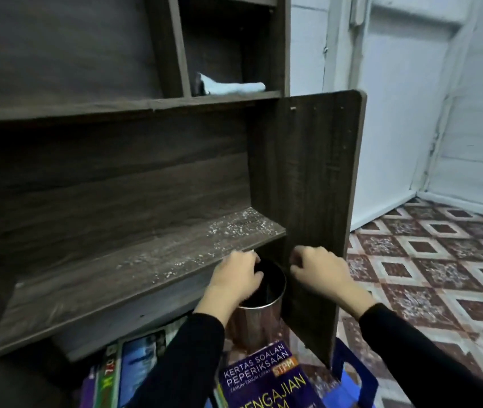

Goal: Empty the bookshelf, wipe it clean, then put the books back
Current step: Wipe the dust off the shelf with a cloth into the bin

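Note:
The dark wood bookshelf has a bare middle shelf speckled with white dust. A folded light-blue cloth lies in an upper cubby. Just under the middle shelf's right end stands a shiny metal can. My left hand curls over its left rim. My right hand has curled fingers right beside the can's right rim, in front of the shelf's side panel; whether it holds the can is unclear. Books lie stacked below, a purple one on top.
More books stand or lean at the lower left under the shelf. A blue plastic stool sits at the bottom, right of the side panel. Patterned floor tiles stretch to the right, up to white walls.

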`<state>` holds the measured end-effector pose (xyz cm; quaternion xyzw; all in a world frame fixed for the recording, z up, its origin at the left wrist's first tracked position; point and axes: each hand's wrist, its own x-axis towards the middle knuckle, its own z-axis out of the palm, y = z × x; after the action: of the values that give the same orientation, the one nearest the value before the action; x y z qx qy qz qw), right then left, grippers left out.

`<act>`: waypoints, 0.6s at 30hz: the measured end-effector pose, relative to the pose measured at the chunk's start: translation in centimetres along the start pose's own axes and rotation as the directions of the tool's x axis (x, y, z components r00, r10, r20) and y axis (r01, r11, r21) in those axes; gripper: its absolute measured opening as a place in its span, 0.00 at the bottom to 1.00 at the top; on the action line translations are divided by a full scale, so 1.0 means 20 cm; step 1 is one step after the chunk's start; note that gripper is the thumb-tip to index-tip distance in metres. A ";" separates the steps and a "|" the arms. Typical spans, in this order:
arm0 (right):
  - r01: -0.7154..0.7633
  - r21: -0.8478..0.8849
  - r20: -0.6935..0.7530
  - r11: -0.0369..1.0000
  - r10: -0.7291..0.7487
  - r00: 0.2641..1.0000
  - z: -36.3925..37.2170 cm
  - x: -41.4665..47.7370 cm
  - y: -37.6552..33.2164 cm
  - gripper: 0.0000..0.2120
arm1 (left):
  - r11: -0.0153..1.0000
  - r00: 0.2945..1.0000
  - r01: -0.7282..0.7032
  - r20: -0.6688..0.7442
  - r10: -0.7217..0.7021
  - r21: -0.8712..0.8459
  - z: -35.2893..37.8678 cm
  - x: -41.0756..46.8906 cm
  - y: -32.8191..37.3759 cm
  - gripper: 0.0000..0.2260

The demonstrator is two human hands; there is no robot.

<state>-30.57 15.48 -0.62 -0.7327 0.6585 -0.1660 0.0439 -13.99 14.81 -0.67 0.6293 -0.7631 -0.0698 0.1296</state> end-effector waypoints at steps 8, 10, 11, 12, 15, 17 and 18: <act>0.178 -0.041 -0.241 0.983 -0.183 0.953 -0.43 0.37 -0.19 0.10 | 0.954 0.934 -0.021 -0.335 0.126 0.299 -0.57 0.26 0.08 0.17; 0.205 -0.064 -0.314 0.977 -0.215 0.925 -0.50 0.46 -0.22 0.10 | 0.924 0.895 -0.013 -0.409 0.181 0.382 -0.65 0.32 0.10 0.17; 0.219 -0.071 -0.345 0.973 -0.230 0.910 -0.53 0.50 -0.23 0.11 | 0.906 0.878 -0.011 -0.430 0.210 0.422 -0.68 0.35 0.11 0.17; 0.235 -0.076 -0.375 0.969 -0.246 0.894 -0.56 0.56 -0.24 0.11 | 0.887 0.865 -0.009 -0.442 0.239 0.462 -0.71 0.38 0.12 0.18; 0.277 -0.103 -0.449 0.955 -0.293 0.844 -0.63 0.74 -0.26 0.13 | 0.850 0.831 -0.009 -0.469 0.300 0.527 -0.81 0.50 0.11 0.21; 0.290 -0.125 -0.472 0.949 -0.314 0.824 -0.67 0.86 -0.27 0.15 | 0.852 0.819 -0.015 -0.483 0.310 0.523 -0.89 0.58 0.10 0.23; 0.294 -0.135 -0.481 0.946 -0.322 0.816 -0.70 0.92 -0.28 0.17 | 0.859 0.819 -0.020 -0.485 0.307 0.511 -0.92 0.62 0.10 0.24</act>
<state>-27.96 0.34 17.50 -0.7629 0.5245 -0.3354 -0.1743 -12.79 4.12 18.90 0.5637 -0.7384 0.3190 0.1879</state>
